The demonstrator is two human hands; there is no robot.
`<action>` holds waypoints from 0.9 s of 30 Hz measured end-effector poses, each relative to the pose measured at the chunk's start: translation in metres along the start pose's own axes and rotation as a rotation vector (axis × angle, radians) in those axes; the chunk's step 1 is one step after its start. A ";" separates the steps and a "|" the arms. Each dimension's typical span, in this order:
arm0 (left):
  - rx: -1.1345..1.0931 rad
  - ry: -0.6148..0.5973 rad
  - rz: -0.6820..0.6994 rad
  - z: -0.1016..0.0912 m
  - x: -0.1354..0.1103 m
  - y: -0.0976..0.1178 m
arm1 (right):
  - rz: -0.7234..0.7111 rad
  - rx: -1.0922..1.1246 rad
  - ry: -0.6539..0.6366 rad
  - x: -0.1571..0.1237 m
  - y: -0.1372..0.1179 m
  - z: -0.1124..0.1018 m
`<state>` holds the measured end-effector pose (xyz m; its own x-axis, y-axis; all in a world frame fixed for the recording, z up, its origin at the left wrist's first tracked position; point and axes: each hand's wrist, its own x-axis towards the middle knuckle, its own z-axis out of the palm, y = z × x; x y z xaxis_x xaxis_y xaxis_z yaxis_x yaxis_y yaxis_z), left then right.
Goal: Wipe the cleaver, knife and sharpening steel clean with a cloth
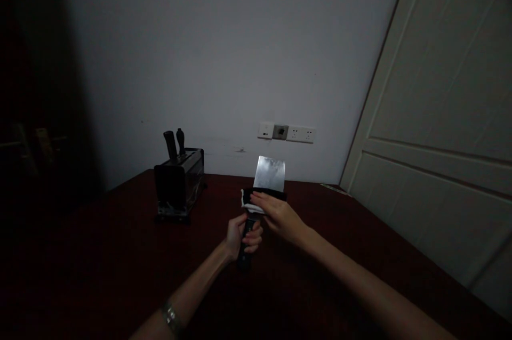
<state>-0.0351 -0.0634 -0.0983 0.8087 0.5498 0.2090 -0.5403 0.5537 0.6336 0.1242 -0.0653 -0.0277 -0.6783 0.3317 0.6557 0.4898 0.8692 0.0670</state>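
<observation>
My left hand is wrapped round the black handle of a cleaver, whose broad shiny blade points up and away from me. Across the lower part of the blade lies a black cloth with a white edge. My right hand grips this cloth, its fingers pressed over it against the blade. The cloth hides the part of the blade beneath it, and the right thumb is not clearly seen.
A dark knife block with two black handles sticking up stands on the dark red table to the left. Behind it is a pale wall with sockets. A white panelled door is at the right.
</observation>
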 end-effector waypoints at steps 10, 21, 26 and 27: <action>0.045 0.000 -0.044 0.000 0.002 -0.001 | 0.161 -0.088 0.139 0.030 0.040 -0.028; 0.063 -0.007 -0.030 -0.002 0.003 -0.006 | 0.158 -0.061 0.128 0.022 0.036 -0.030; 0.053 -0.016 -0.015 -0.004 0.004 -0.006 | 0.114 -0.043 0.111 0.023 0.027 -0.015; 0.055 -0.012 -0.011 -0.005 0.004 -0.006 | 0.073 -0.027 0.086 0.020 0.023 -0.011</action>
<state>-0.0294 -0.0616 -0.1049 0.8176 0.5359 0.2105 -0.5179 0.5245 0.6758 0.1276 -0.0431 -0.0049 -0.5914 0.3606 0.7213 0.5515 0.8334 0.0355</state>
